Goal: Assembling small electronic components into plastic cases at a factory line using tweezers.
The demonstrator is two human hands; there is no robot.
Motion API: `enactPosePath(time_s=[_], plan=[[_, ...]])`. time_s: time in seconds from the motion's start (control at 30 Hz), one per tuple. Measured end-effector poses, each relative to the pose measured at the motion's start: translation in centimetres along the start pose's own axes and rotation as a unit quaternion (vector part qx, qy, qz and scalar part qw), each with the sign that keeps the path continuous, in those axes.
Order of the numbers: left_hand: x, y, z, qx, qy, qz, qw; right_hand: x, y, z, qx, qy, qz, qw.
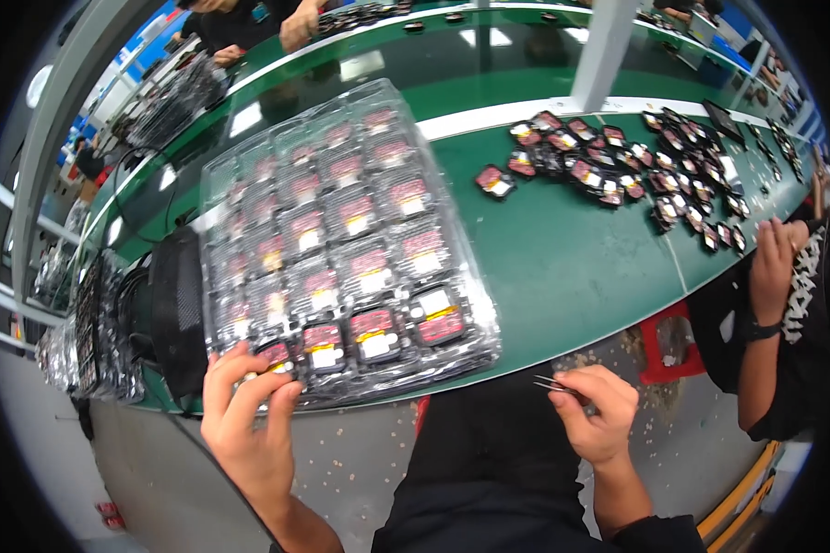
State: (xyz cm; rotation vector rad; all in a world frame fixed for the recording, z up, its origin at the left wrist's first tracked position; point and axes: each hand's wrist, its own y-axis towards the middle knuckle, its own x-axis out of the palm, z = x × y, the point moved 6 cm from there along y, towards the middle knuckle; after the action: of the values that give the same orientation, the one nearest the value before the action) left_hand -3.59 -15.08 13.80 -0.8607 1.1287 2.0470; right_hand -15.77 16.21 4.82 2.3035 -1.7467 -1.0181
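Observation:
A clear plastic blister tray (485, 334) lies on the green table, its pockets in rows. The nearest row holds small black square devices with pink, yellow and white faces, such as this one (374, 335). At the tray's near left corner, my left hand (249, 419) has its fingers and thumb closed at the edge of a small black square device (275, 356); the fingers partly cover it. My right hand (599, 410) is apart from the tray, in front of the table edge, pinching thin metal tweezers (551, 383) that point left.
Many similar loose devices (586, 170) are heaped at the table's far right. A black mesh-covered object (177, 304) and cables stand left of the tray. A co-worker's hand (773, 267) is at the right edge, near a red stool (659, 346). Another person's hand (300, 26) is across the table.

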Motion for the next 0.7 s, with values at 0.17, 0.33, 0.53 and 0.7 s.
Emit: enactPosePath(time_s=[0.17, 0.33, 0.53, 0.7], plan=[[-1.6, -0.7, -0.9, -0.013, -0.006, -0.031, 0.999, 0.2, 1.7, -0.4, -0.064, 0.017, -0.011, 0.998], [-1.3, 0.2, 0.2, 0.064, -0.023, -0.023, 0.997, -1.5, 2.9, 0.0, -0.088, -0.076, 0.016, 0.993], [-1.3, 0.2, 1.7, 0.108, 0.03, 0.028, 0.993, -3.1, 5.2, 2.7, 0.027, -0.152, 0.074, 0.985], [-0.7, -3.7, 3.8, 0.218, -0.037, 0.227, 0.948, -2.0, 7.3, 3.4, 0.075, -0.278, 0.004, 0.958]])
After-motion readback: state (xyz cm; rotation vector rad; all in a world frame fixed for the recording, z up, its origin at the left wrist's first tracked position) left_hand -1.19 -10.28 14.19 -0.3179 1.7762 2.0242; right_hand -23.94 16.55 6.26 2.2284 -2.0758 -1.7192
